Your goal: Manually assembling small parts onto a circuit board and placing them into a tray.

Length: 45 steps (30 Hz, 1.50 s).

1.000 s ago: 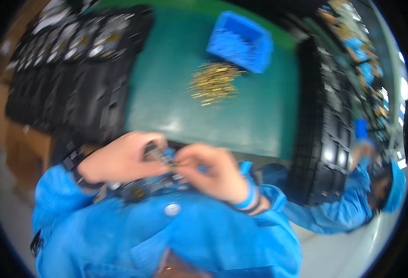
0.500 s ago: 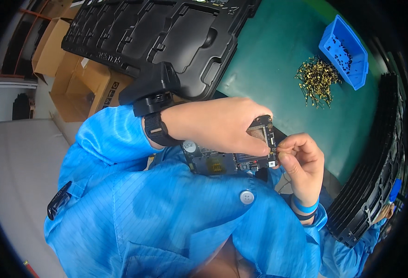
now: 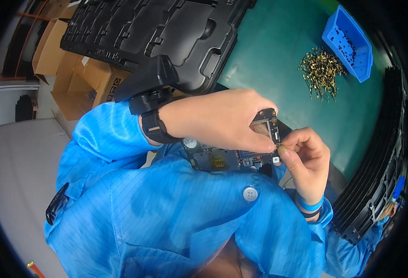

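The left hand covers much of the dark circuit board; the part pinched by the right hand is too small to tell

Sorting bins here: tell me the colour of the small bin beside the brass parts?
Blue bin, clearest in the head view.

Blue striped smock, white button, black wrist strap.

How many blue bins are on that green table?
1. A single blue bin stands at the far right of the green table, just beyond the heap of small brass parts. Others may be hidden outside the view.
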### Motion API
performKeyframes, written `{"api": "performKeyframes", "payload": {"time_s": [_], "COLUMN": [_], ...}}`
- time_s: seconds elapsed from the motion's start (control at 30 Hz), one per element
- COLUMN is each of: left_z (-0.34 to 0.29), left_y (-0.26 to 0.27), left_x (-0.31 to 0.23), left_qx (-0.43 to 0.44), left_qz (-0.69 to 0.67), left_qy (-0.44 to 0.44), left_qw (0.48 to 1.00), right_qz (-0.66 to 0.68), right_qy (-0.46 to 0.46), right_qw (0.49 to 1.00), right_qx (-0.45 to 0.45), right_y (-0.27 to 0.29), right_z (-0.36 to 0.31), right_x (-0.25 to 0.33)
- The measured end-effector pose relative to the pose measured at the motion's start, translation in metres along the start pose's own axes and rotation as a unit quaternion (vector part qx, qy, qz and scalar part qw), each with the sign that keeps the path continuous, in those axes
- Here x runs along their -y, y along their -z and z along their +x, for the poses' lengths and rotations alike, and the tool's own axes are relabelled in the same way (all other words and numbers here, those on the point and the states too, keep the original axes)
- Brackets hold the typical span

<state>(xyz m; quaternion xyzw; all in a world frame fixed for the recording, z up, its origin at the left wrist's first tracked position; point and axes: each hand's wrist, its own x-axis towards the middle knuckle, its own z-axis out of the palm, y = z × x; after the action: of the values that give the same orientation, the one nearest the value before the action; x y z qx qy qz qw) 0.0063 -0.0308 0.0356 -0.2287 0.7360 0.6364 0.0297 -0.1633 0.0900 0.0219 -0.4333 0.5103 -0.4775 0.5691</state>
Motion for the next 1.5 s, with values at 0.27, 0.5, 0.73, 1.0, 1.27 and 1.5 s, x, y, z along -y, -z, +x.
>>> {"api": "performKeyframes", "payload": {"time_s": [0.27, 0.5, 0.73, 1.0, 1.27, 1.5], "left_z": [-0.002, -0.004, -0.004, -0.005, -0.006, -0.005], "left_y": [-0.001, 0.001, -0.001, -0.002, -0.002, -0.003], "left_x": [-0.001, -0.004, 0.0, -0.003, -0.004, 0.0], "left_qx": [-0.004, -0.002, -0.018, -0.016, -0.023, -0.01], "left_qz": [-0.029, -0.03, -0.028, -0.019, -0.005, -0.022], "left_qy": [0.001, 0.003, -0.009, -0.001, -0.007, -0.009], "left_qw": [1.0, 1.0, 0.999, 1.0, 1.0, 1.0], "right_qz": [-0.03, -0.04, -0.073, -0.073, -0.059, -0.053], "right_qy": [-0.006, -0.008, 0.01, 0.014, 0.016, 0.023], "right_qw": [0.999, 0.999, 0.997, 0.997, 0.998, 0.998], "right_qx": [-0.01, -0.02, -0.025, -0.022, -0.023, -0.016], "right_y": [-0.001, -0.004, -0.006, -0.005, -0.005, -0.004], "right_z": [0.0, 0.001, 0.004, 0.003, 0.002, 0.002], "right_x": [0.005, 0.008, 0.011, 0.01, 0.009, 0.009]}}
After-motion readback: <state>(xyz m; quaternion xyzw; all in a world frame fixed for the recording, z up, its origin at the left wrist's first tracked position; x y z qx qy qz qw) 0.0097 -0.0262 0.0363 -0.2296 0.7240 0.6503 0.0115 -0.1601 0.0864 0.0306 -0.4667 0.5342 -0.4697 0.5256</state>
